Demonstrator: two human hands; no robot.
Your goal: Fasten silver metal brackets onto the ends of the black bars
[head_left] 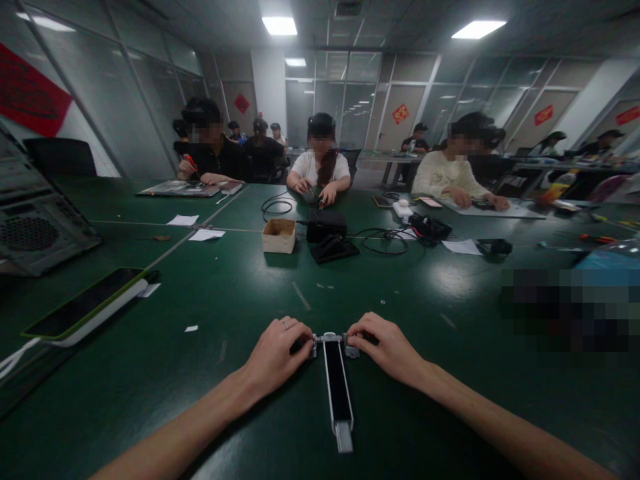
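A long device with a black face and pale edges (339,383) lies on the green table, its narrow metal end toward me. Across its far end runs a metal bracket (353,351) with a small block on each side. My left hand (283,347) pinches the bracket's left side, a ring on one finger. On the right side, my right hand (383,343) pinches the other block between thumb and fingers. The fingertips partly cover both blocks.
Ahead on the green table (240,280) are a cardboard box (279,237), a black case (326,225) and cables. A phone (85,303) and computer case (37,220) stand left. People work opposite, including a person in white (320,167).
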